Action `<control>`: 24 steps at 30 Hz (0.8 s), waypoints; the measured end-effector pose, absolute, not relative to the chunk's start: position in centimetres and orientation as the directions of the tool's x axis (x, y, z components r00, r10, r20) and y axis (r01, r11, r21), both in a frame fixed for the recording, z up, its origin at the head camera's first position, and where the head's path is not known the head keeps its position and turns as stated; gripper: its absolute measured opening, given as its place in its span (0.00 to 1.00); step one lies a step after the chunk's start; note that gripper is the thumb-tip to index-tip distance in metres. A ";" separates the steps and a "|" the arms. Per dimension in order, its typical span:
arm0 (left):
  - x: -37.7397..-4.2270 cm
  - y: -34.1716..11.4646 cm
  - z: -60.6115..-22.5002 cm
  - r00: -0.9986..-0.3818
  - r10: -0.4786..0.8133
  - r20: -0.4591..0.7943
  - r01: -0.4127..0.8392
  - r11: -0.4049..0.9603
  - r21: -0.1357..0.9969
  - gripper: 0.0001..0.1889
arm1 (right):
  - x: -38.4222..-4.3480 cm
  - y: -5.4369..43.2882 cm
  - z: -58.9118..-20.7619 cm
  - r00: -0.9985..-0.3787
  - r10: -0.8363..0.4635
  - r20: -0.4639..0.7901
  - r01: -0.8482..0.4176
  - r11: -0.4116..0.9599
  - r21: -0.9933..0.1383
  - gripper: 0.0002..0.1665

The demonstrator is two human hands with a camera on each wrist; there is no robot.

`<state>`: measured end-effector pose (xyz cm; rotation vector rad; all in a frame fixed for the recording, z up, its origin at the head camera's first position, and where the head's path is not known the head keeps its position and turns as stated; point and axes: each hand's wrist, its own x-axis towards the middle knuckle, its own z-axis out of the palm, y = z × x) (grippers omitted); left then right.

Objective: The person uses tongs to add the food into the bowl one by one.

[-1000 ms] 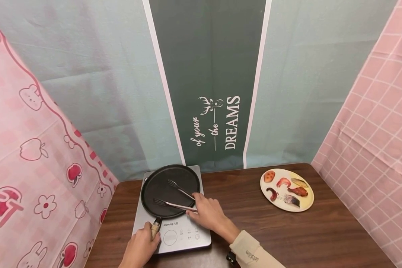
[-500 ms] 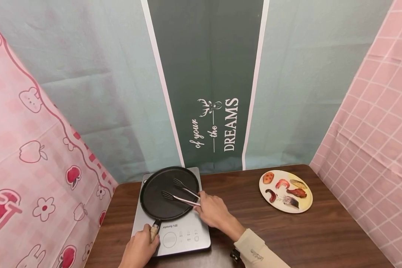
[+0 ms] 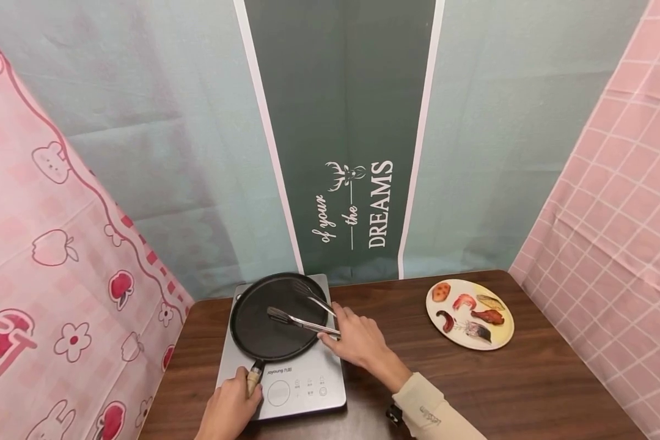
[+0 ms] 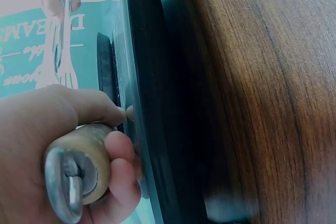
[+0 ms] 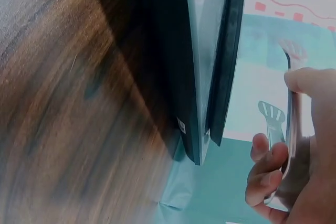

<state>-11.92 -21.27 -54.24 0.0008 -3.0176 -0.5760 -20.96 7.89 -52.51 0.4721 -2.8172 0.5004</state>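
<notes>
Curling round the handle (image 3: 253,377), the left hand (image 3: 231,402) holds the pan (image 3: 255,336), lower centre; the right hand (image 3: 360,343), half open, pinches spread tongs (image 3: 308,324) above it. Work looks barely begun (pan bare, food (image 3: 488,316) on the plate (image 3: 502,336) at right).

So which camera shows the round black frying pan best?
The head view: it shows most of the round black frying pan from above. The left wrist view gives a dark sliver plus its brown wooden handle end-on; the right wrist view, mainly its side.
</notes>
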 end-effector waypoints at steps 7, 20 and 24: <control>-11.9 -21.2 -54.3 -0.997 -0.028 0.066 -0.002 0.931 0.364 0.14 | -21.3 8.8 -52.4 -0.926 -0.225 0.302 -0.315 0.902 -0.295 0.47; -11.9 -21.1 -54.5 -0.997 -0.045 0.063 -0.019 0.928 0.372 0.14 | -22.0 11.4 -52.8 -0.933 -0.180 0.312 -0.270 0.923 -0.274 0.45; -11.9 -21.1 -54.5 -0.996 -0.048 0.070 -0.018 0.926 0.378 0.14 | -22.1 12.1 -52.7 -0.930 -0.186 0.317 -0.276 0.924 -0.265 0.43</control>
